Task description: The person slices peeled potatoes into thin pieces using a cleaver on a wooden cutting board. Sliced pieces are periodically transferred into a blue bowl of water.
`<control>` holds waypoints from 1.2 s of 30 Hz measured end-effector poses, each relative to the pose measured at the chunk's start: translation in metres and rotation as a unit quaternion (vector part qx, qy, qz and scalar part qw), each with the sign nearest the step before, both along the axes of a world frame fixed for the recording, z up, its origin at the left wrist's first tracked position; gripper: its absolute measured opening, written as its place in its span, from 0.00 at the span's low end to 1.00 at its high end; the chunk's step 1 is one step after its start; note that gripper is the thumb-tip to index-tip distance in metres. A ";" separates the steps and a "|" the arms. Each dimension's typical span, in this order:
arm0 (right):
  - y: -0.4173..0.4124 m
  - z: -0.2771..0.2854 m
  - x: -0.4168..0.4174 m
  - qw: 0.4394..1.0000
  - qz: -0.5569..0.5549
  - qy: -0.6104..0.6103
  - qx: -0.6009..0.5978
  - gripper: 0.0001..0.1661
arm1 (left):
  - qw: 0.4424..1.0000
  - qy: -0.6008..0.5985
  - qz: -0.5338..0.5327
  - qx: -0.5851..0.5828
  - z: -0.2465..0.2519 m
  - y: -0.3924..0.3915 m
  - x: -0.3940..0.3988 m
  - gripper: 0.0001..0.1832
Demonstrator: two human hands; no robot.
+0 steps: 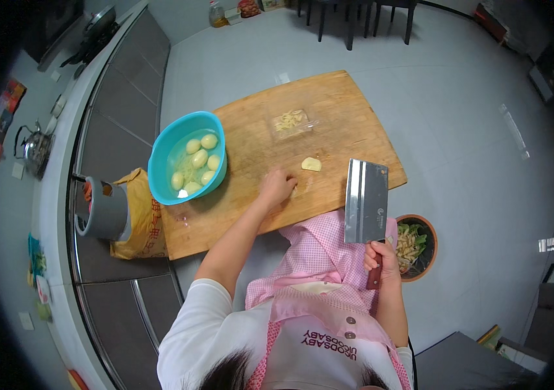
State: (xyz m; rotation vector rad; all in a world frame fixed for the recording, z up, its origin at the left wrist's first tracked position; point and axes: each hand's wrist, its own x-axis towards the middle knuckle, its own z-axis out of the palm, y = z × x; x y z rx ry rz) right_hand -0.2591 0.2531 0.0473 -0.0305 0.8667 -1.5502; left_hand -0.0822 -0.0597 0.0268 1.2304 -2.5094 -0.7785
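My right hand (pixel 383 263) grips the dark red handle of a cleaver (pixel 367 202). Its broad steel blade points away from me, beyond the near right edge of a wooden board (pixel 252 126). On the board, my left hand (pixel 277 187) rests with curled fingers near small pale scraps; whether anything is under the fingertips is hidden. A cut piece of peeled potato (pixel 311 164) lies just beyond that hand, to its right. Farther back sits a clear plastic container (pixel 308 126) with pale potato strips (pixel 290 120) in it.
At the board's left, a turquoise basin (pixel 157 151) holds water, several peeled potatoes (pixel 199 159) and pale shreds. Below right stands a bin (pixel 434 248) with peelings and leaves. A grey gas cylinder (pixel 111 209) and yellow bag (pixel 143 219) stand between board and cabinets (pixel 121 117).
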 end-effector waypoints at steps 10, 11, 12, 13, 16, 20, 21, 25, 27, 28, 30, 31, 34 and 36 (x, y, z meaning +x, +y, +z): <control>-0.001 0.002 -0.004 1.000 0.009 -0.002 -0.011 0.12 | 0.992 -0.101 0.024 -0.066 0.014 0.010 -0.012 0.12; -0.001 0.002 -0.005 1.000 0.012 -0.002 -0.013 0.12 | 0.992 -0.106 0.028 -0.070 0.013 0.011 -0.014 0.12; -0.001 0.000 -0.005 1.000 0.015 -0.001 -0.016 0.12 | 0.990 -0.123 0.037 -0.053 0.009 0.009 -0.015 0.11; -0.001 -0.001 -0.005 1.000 0.019 0.000 -0.018 0.12 | 0.988 -0.141 0.046 -0.035 0.003 0.007 -0.018 0.10; -0.001 -0.007 -0.005 0.999 0.033 0.006 -0.032 0.12 | 0.982 -0.185 0.019 -0.016 -0.002 0.005 -0.023 0.10; 0.003 -0.009 -0.004 1.000 0.010 0.003 0.006 0.10 | 0.979 -0.165 -0.008 -0.119 0.004 0.019 -0.027 0.13; 0.003 -0.010 -0.005 1.000 0.007 0.003 0.004 0.10 | 0.980 -0.151 -0.015 -0.131 0.004 0.020 -0.028 0.13; 0.004 -0.012 -0.002 1.000 0.013 0.014 0.004 0.10 | 0.978 -0.086 -0.039 -0.186 -0.001 0.022 -0.019 0.10; 0.003 -0.010 -0.001 0.999 0.013 0.029 0.007 0.12 | 0.976 -0.041 -0.037 -0.210 0.004 0.019 -0.014 0.08; 0.003 -0.008 -0.001 1.000 0.011 0.026 0.013 0.12 | 0.976 -0.015 -0.028 -0.215 0.016 0.020 -0.013 0.08; 0.004 -0.012 -0.002 0.999 0.016 0.027 0.013 0.13 | 0.971 0.029 0.004 -0.238 0.036 0.015 -0.003 0.06; 0.005 -0.013 -0.003 0.999 0.017 0.026 0.014 0.13 | 0.965 0.048 0.025 -0.255 0.045 0.005 0.006 0.05; 0.006 -0.016 -0.008 1.000 0.009 0.005 0.025 0.10 | 0.935 0.103 0.093 -0.327 0.093 -0.016 0.040 0.05; 0.006 -0.016 -0.007 1.000 0.007 -0.002 0.027 0.09 | 0.920 0.083 0.160 -0.349 0.115 -0.033 0.071 0.05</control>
